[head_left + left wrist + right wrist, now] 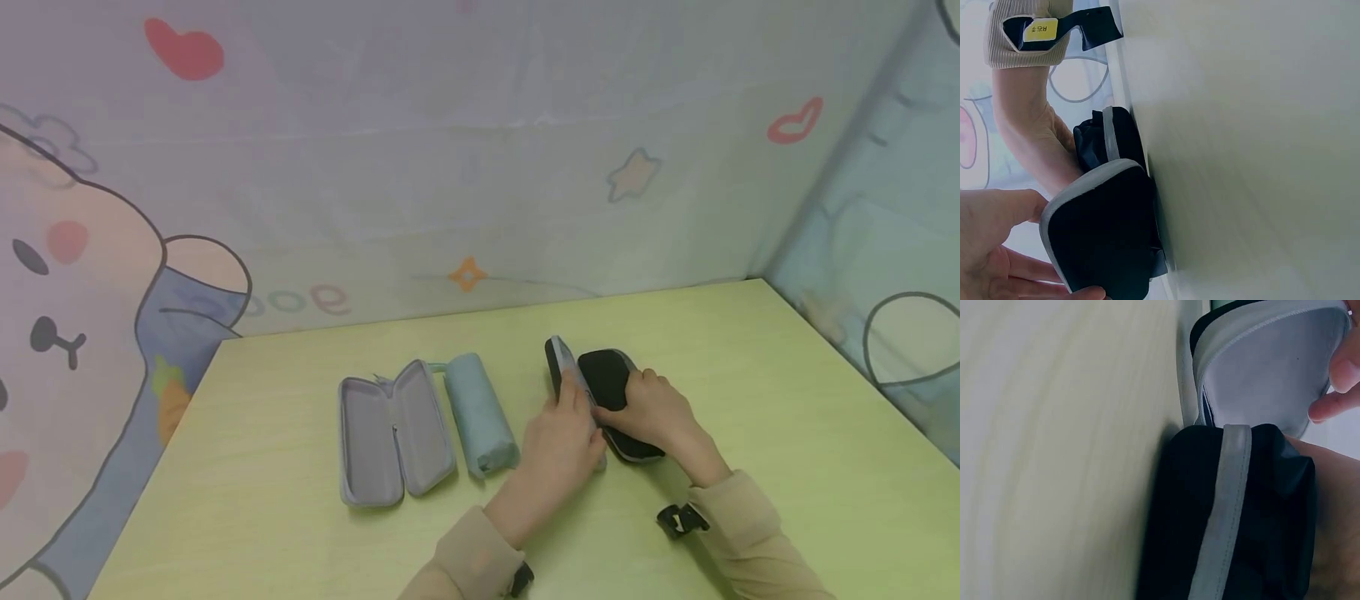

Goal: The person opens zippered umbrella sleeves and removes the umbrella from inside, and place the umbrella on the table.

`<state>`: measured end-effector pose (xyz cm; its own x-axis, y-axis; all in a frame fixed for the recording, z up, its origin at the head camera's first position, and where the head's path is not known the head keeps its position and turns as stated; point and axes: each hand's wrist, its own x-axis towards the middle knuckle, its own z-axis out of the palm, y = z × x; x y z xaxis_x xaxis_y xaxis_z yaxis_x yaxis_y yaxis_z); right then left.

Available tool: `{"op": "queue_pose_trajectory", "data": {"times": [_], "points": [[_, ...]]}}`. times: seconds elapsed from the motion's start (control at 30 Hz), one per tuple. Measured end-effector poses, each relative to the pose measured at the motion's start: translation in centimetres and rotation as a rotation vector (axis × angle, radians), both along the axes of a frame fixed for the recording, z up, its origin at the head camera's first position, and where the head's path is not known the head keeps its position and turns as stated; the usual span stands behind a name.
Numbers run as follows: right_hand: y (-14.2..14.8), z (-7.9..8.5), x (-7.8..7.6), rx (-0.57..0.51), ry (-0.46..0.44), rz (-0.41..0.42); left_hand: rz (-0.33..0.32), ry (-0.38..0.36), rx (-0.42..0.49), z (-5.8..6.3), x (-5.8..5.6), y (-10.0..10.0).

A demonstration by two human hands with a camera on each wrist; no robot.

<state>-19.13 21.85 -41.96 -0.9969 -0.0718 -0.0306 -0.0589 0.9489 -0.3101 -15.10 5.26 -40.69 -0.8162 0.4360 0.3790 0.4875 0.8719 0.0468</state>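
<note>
A black case (1097,231) with grey trim stands spread apart in front of me, its grey-lined lid (1266,369) raised. My left hand (558,442) grips that lid by its edge, thumb on one side and fingertips round to the outer face. In the other half sits a black fabric bundle (606,379), bulging above the grey zip band (1225,487). My right hand (663,408) holds the bundle from above, fingers bent over its right side and thumb toward the lid. The palm side of this hand is hidden.
Left of the hands lies a light blue cylindrical fabric roll (480,412) with a cord at its far end. Beside it a grey zip case (371,442) lies open, showing its grey lining. A printed cloth wall (480,167) borders the table's (262,467) back edge.
</note>
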Motion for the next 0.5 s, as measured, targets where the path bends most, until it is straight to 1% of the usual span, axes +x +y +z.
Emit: {"op": "queue_pose_trajectory", "data": {"times": [0.1, 0.23, 0.33, 0.4, 0.5], "points": [[0.05, -0.08, 0.02, 0.008, -0.017, 0.005, 0.003, 0.023, -0.002, -0.22, -0.02, -0.01], [0.16, -0.13, -0.07, 0.009, -0.018, 0.012, 0.023, 0.126, -0.009, -0.64, -0.18, 0.02], [0.23, -0.08, -0.14, 0.004, -0.017, 0.015, 0.056, 0.176, -0.043, -0.84, -0.29, 0.07], [0.26, -0.09, -0.19, 0.003, -0.024, 0.014, 0.076, 0.164, -0.074, -0.85, -0.28, 0.09], [0.32, -0.17, -0.28, -0.003, -0.042, 0.010, 0.094, 0.121, -0.119, -0.71, -0.19, 0.09]]}}
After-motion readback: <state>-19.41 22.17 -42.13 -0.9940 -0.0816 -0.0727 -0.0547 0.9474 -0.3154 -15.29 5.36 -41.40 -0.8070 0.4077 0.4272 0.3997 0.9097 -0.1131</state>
